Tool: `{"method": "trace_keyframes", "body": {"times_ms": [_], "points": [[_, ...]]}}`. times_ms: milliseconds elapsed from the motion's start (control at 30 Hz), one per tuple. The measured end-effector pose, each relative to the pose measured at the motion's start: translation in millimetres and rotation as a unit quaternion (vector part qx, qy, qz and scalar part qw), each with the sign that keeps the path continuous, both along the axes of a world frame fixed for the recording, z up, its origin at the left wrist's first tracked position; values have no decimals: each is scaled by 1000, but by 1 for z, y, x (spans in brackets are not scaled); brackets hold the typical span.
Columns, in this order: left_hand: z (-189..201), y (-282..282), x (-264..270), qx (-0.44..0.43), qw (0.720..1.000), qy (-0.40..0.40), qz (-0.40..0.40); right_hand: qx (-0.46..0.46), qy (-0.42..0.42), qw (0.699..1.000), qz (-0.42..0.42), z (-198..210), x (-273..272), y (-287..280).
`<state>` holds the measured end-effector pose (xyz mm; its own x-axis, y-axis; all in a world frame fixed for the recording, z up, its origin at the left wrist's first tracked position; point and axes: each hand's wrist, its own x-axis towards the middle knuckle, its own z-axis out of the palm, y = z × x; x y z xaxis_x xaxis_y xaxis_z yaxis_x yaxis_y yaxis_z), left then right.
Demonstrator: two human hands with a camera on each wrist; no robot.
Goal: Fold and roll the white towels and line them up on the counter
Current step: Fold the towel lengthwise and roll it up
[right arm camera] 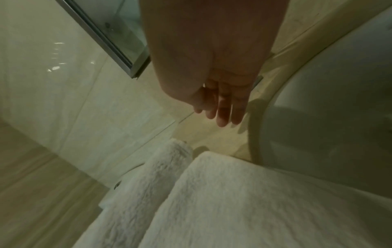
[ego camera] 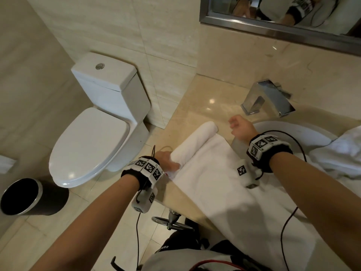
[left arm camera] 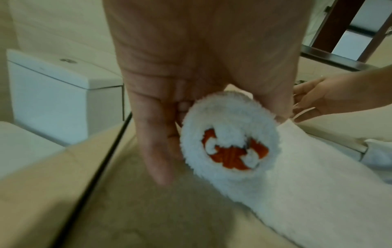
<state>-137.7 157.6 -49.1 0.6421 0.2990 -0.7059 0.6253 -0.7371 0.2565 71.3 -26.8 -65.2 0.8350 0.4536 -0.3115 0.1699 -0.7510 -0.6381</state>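
- The left hand (ego camera: 166,160) grips the near end of the towel roll (ego camera: 195,141), fingers and thumb curled around it; orange stitching shows in the roll's core in the left wrist view.
- The right hand (ego camera: 241,128) hovers free at 1 o'clock from the roll, fingers relaxed, holding nothing.
- The white towel (ego camera: 234,192) lies partly rolled on the beige counter (ego camera: 195,106), its flat part trailing toward 5 o'clock.
- The sink (ego camera: 304,137) sits at 3 o'clock, the faucet (ego camera: 267,98) beyond it, and the toilet (ego camera: 97,122) at 9 o'clock.
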Motion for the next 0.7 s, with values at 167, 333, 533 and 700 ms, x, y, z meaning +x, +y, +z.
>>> {"method": "trace_keyframes", "body": {"times_ms": [167, 333, 533, 700], "points": [[-1, 15, -4, 25, 999, 22, -2, -47, -40, 993, 104, 7, -15, 31], [-1, 13, -8, 12, 1000, 14, -6, -83, -40, 989, 117, 7, -30, 64], [2, 12, -14, -26, 999, -31, 1, -124, -47, 988, 83, 9, -27, 76], [2, 4, -17, 44, 997, -39, -55, -121, -46, 989, 69, 12, -28, 77]]}}
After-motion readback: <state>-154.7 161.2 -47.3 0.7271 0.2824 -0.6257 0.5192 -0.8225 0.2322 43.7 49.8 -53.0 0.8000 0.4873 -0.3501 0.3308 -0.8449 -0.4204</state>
